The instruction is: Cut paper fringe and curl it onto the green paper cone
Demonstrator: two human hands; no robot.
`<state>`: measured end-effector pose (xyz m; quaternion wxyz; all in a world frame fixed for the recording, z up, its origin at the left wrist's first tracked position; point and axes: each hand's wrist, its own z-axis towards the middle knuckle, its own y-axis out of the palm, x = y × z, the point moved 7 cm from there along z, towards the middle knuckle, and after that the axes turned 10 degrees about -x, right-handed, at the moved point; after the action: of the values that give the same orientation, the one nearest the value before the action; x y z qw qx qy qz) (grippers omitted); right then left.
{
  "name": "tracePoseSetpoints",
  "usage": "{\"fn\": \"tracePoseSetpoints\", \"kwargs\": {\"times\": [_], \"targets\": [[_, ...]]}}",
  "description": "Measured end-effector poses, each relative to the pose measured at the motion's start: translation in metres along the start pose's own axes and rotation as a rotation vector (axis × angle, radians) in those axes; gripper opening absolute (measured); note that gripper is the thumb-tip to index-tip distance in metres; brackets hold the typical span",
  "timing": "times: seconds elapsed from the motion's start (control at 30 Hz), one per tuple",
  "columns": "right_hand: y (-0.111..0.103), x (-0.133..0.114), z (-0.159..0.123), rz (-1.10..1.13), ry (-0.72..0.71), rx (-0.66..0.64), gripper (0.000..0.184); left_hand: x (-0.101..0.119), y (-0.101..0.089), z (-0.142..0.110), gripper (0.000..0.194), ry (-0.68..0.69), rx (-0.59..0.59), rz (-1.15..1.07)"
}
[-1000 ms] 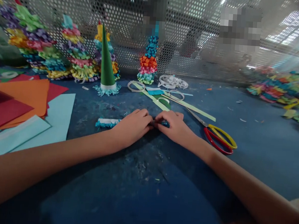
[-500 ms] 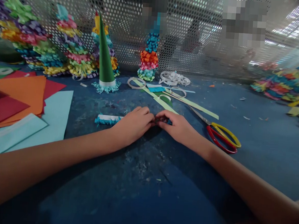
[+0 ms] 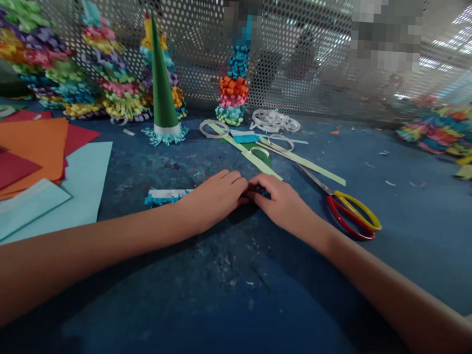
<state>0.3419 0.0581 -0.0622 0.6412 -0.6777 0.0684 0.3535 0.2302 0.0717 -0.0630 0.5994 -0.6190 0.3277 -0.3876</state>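
A blue fringed paper strip [image 3: 168, 196] with a white band along its upper side lies across the table in front of me. My left hand [image 3: 224, 195] is closed over it, fingers bent and hiding its middle. Touching it fingertip to fingertip, my right hand [image 3: 274, 196] pinches the strip's right part, where a bit of blue shows between thumb and forefinger. Behind the strip stands a green paper cone [image 3: 163, 93] with a light blue fringe round its foot. Scissors [image 3: 350, 212] with red and yellow handles rest to the right of my right hand.
Red, orange and light blue paper sheets [image 3: 86, 172] overlap at the left. Pale green strips [image 3: 317, 169], tape rings [image 3: 214, 129] and a white ribbon heap [image 3: 275, 120] lie behind my hands. Colourful fringed cones [image 3: 234, 90] stand against a perforated metal panel [image 3: 204, 51].
The strip's left end has shifted slightly left and down in view. My left hand has edged right, closer against my right hand. Both hands keep their grip.
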Motion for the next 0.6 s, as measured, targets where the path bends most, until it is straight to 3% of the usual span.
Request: {"fn": "tracePoseSetpoints", "kwargs": {"times": [0.27,0.6], "targets": [[0.006,0.004,-0.003,-0.138,-0.041,-0.003,0.014,-0.005,0.002,0.002,0.014,-0.009,-0.007,-0.063],[0.011,0.002,0.002,-0.177,-0.074,-0.025,0.014,-0.006,0.007,0.001,0.022,-0.049,0.077,-0.108]]}}
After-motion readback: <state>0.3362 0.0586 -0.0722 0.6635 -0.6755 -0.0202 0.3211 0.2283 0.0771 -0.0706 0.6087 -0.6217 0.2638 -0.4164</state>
